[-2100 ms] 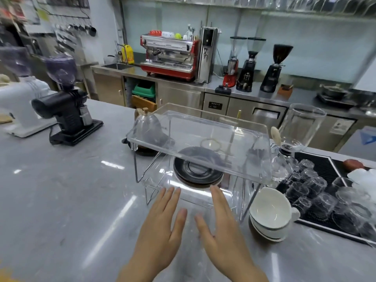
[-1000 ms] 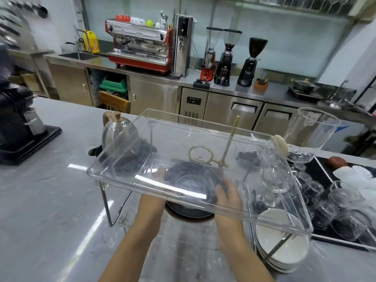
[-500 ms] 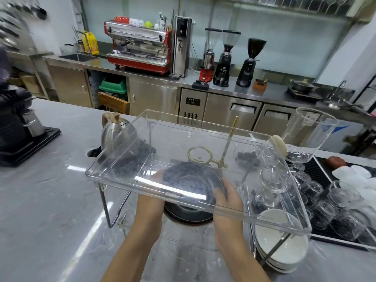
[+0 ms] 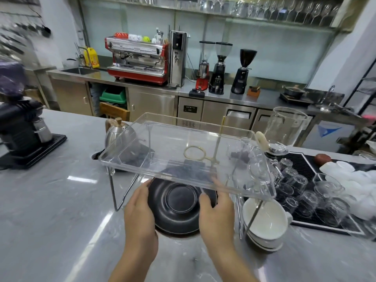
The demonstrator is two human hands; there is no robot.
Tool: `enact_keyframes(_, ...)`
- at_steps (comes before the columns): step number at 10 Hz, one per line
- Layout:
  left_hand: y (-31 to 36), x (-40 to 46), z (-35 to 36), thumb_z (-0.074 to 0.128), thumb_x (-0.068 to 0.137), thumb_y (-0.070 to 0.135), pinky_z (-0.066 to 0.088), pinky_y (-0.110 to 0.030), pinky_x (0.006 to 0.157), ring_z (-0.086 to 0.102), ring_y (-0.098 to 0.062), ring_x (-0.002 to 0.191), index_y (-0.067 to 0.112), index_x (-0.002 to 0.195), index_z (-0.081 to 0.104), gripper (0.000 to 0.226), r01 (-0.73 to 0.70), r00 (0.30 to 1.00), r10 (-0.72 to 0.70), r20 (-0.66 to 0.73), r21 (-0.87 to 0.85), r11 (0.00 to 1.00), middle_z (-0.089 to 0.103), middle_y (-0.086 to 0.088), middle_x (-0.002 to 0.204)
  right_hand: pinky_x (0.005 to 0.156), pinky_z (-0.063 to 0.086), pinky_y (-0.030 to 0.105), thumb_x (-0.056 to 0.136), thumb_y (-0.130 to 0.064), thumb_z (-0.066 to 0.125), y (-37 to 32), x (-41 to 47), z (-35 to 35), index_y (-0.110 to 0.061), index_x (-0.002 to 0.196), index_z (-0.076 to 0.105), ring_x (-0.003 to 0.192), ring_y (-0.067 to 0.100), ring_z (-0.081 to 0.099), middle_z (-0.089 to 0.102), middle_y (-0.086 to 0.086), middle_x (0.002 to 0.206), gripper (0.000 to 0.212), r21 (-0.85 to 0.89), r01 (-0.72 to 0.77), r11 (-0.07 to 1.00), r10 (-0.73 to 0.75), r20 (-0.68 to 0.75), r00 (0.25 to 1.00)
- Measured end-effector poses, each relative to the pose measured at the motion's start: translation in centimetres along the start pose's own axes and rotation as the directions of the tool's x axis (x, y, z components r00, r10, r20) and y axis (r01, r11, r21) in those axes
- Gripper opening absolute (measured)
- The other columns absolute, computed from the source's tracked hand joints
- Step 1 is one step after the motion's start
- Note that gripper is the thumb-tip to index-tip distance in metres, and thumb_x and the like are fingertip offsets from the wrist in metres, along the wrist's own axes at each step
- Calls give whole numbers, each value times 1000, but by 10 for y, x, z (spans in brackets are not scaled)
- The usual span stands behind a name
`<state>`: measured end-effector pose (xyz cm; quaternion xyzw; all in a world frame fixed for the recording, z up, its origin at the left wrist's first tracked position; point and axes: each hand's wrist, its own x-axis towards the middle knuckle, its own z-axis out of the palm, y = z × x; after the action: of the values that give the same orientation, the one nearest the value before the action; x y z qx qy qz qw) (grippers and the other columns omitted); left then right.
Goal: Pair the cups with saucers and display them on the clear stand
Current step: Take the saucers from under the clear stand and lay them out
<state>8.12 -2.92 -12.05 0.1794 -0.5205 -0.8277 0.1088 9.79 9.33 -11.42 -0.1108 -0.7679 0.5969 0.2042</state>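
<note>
Holding a stack of black saucers (image 4: 175, 208) from either side, the person has both hands under the top shelf of the clear stand (image 4: 183, 157). The left hand (image 4: 140, 212) curls around the left rim of the stack, fingers closed against the edge. The right hand (image 4: 217, 212) grips the right rim, thumb over the top and fingertips reaching forward beneath the shelf's front lip. The saucers sit low, near the grey counter (image 4: 50, 210), between the stand's thin metal legs; whether the stack rests on the surface or is lifted just clear of it is hard to tell from this angle.

Just right of the stand, touching one of its slanted legs in this view, are stacked white cups (image 4: 264, 226), the top one open and empty. Beyond them a black mat (image 4: 305, 220) holds a cluster of upturned glasses (image 4: 317, 194). A tall glass jug (image 4: 289, 125) stands behind the stand's right corner, and a steel kettle (image 4: 120, 133) with a wooden knob stands behind its left corner. A gold ring holder on a rod (image 4: 195, 153) shows through the clear shelf. A black grinder (image 4: 22, 127) sits at the far left of the counter. On the back bench are a red espresso machine (image 4: 138, 60) and three more grinders (image 4: 221, 68).
</note>
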Motion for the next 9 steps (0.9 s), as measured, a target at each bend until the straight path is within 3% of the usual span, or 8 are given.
enact_keyframes(1, -5, -16, -15, 50, 101, 18, 55, -35, 78, 77, -21, 92, 28, 100, 80, 32, -45, 999, 45, -13, 17, 999, 82, -1, 97, 84, 47, 4, 95, -1, 53, 0, -17, -3, -18, 130, 60, 101, -6, 66, 69, -24, 101, 40, -9, -21, 1000, 21, 21, 1000)
enact_keyframes(2, -6, -32, -31, 47, 103, 22, 56, -43, 93, 75, -22, 102, 29, 111, 77, 32, -45, 998, 45, -36, 11, 999, 81, 2, 105, 59, 41, -8, 96, 0, 50, 1, -35, -6, -19, 141, 51, 75, -28, 59, 59, -52, 80, 50, 2, -74, 997, 74, 78, 994)
enact_keyframes(3, -11, -45, -43, 47, 104, 21, 53, -44, 100, 72, -18, 110, 29, 115, 76, 32, -69, 996, 71, -48, 28, 997, 79, 7, 111, 61, 46, -2, 96, 3, 48, 9, -51, -11, -16, 144, 49, 92, -28, 45, 52, -59, 76, 51, 27, -101, 995, 97, 112, 989)
enact_keyframes(4, -13, -58, -55, 47, 104, 12, 53, -39, 99, 73, -11, 105, 23, 116, 76, 33, -60, 997, 62, -53, 42, 997, 79, 9, 111, 63, 45, -6, 95, 3, 49, 13, -64, -16, -19, 139, 53, 77, -25, 61, 59, -52, 87, 50, -21, -111, 994, 112, 87, 990)
enact_keyframes(5, -22, -72, -68, 48, 103, 8, 54, -37, 92, 76, -11, 100, 23, 109, 79, 35, -14, 999, 15, -41, 34, 999, 81, 7, 106, 90, 49, 5, 94, 1, 50, 20, -78, -22, -25, 137, 55, 101, -15, 60, 64, -29, 114, 51, -34, -140, 990, 142, 74, 987)
enact_keyframes(6, -31, -85, -80, 49, 102, 5, 53, -37, 93, 75, -15, 103, 23, 103, 82, 38, 30, 999, -29, -44, 18, 999, 81, 4, 108, 89, 41, -4, 94, 0, 50, 26, -92, -30, -27, 138, 54, 107, -20, 56, 60, -30, 118, 51, -47, -162, 986, 166, 84, 983)
enact_keyframes(7, -44, -94, -90, 52, 99, 1, 56, -33, 87, 77, -16, 99, 26, 91, 85, 42, 70, 996, -70, -48, -11, 998, 82, 2, 105, 108, 44, 21, 94, 0, 51, 39, -108, -41, -28, 140, 53, 122, 0, 56, 61, -17, 132, 53, -59, -196, 979, 202, 111, 973)
enact_keyframes(9, -78, -110, -94, 56, 95, -6, 59, -15, 60, 79, -10, 85, 20, 96, 82, 37, 178, 982, -179, 55, 29, 984, 83, 1, 96, 74, 45, -6, 94, 2, 52, 72, -128, -71, -36, 134, 56, 100, -21, 59, 63, -29, 117, 55, -44, -318, 947, 319, 29, 947)
